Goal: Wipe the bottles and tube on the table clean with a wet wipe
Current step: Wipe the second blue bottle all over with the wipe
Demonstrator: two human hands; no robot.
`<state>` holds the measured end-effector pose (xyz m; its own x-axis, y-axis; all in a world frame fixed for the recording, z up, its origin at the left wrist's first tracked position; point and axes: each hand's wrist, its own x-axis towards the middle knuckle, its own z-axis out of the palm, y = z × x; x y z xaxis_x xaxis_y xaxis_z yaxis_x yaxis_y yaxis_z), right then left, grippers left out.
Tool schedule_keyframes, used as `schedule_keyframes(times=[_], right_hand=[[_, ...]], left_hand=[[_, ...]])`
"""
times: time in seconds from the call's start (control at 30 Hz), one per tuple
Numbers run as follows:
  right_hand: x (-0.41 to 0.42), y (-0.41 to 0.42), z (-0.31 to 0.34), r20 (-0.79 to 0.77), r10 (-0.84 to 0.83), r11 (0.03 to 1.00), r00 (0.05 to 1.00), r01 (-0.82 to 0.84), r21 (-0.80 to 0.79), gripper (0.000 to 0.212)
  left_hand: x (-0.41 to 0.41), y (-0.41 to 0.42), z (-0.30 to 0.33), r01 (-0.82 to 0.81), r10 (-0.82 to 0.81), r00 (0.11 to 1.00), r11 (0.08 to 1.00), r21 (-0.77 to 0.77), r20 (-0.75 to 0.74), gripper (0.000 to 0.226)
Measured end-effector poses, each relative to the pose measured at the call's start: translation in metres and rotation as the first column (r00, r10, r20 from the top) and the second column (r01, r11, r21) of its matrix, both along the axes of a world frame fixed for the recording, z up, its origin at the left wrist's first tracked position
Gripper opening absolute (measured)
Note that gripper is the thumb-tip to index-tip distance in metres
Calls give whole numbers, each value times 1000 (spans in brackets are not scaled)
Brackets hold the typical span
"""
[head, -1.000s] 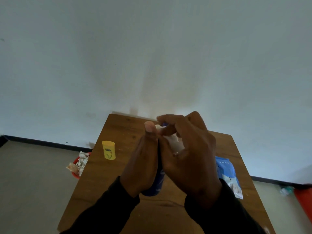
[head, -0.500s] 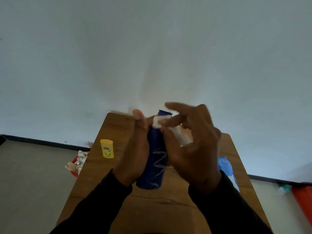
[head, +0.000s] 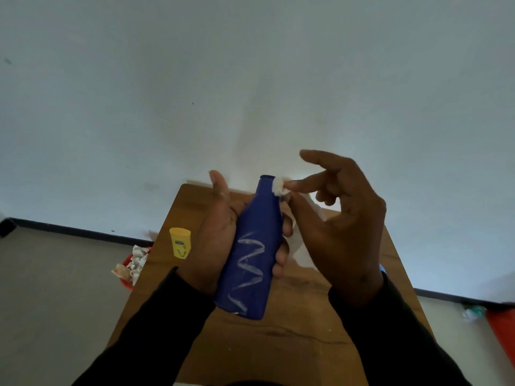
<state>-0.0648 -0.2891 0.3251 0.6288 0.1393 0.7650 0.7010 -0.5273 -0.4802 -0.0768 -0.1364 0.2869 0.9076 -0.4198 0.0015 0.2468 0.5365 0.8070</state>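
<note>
My left hand (head: 220,238) grips a dark blue bottle (head: 250,254) with a white zigzag mark, held upright and tilted a little above the wooden table (head: 306,344). My right hand (head: 342,229) pinches a white wet wipe (head: 279,187) and presses a wad of it against the right side of the bottle's neck; the rest of the wipe hangs down behind the hand. A small yellow bottle (head: 180,242) stands on the table's left side.
A red bin (head: 131,267) full of crumpled paper sits on the floor left of the table. A blue wipe pack (head: 382,268) is mostly hidden behind my right wrist. A red object (head: 501,332) lies on the floor at the right. The wall rises just behind the table.
The blue bottle has come up and into full view, showing its zigzag mark. My right hand has shifted right and now presses the wipe to the bottle's neck.
</note>
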Motion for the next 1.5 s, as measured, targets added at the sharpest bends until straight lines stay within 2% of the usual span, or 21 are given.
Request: schedule_keyframes(times=[0.07, 0.13, 0.3, 0.43, 0.5, 0.6, 0.73, 0.8, 0.9, 1.03, 1.1, 1.2, 1.3, 1.37, 1.5], right_hand=[[-3, -5, -2, -52, 36, 999, 998, -35, 21, 50], [-10, -7, -3, -92, 95, 995, 991, -95, -1, 50], [-5, -7, 1, -140, 92, 996, 986, -92, 8, 52], [-17, -4, -1, -175, 197, 973, 965, -214, -83, 48], [-15, -1, -4, -137, 145, 983, 980, -158, -89, 46], [-7, -1, -7, -129, 41, 998, 991, -45, -33, 47], [-18, -3, -9, -152, 163, 980, 975, -179, -92, 48], [-15, 3, -9, -115, 133, 982, 984, -146, -120, 49], [-5, 0, -8, -122, 36, 997, 992, -44, -66, 54], [-13, -5, -13, -139, 166, 973, 976, -185, -135, 56], [-10, 2, -14, -110, 135, 978, 985, -150, -144, 52], [1, 4, -12, -122, 49, 997, 991, -56, -55, 48], [-2, 1, -14, -138, 132, 987, 982, -142, -72, 44], [-4, 8, -15, -133, 151, 981, 980, -165, -102, 51], [9, 17, -8, -87, 34, 999, 996, -35, -2, 44]], left_hand=[[-1, 3, 3, 73, -79, 995, 992, -106, -53, 100], [-1, 4, 6, 77, -87, 994, 986, -146, -64, 100], [-1, 2, 9, 91, -105, 990, 985, -144, -92, 96], [3, 4, 4, -38, 34, 994, 999, -38, -106, 88], [3, 4, 5, -62, 57, 991, 997, -35, -119, 89], [2, 3, 7, -21, 8, 992, 995, -97, -126, 94], [4, 6, 4, -117, 115, 985, 993, -9, -127, 87], [5, 4, 3, -142, 143, 982, 990, 22, -122, 85], [6, 2, 4, -87, 78, 988, 995, -58, -135, 90], [11, 5, 1, -102, 92, 989, 992, -78, -119, 90], [12, 5, 0, -132, 122, 984, 989, -66, -132, 88], [14, 2, 1, -156, 150, 983, 987, -42, -109, 85], [17, 2, 2, -168, 158, 980, 983, -76, -122, 88], [21, 4, 3, -150, 136, 982, 984, -101, -135, 91], [31, 6, 4, -167, 160, 979, 985, -41, -123, 89]])
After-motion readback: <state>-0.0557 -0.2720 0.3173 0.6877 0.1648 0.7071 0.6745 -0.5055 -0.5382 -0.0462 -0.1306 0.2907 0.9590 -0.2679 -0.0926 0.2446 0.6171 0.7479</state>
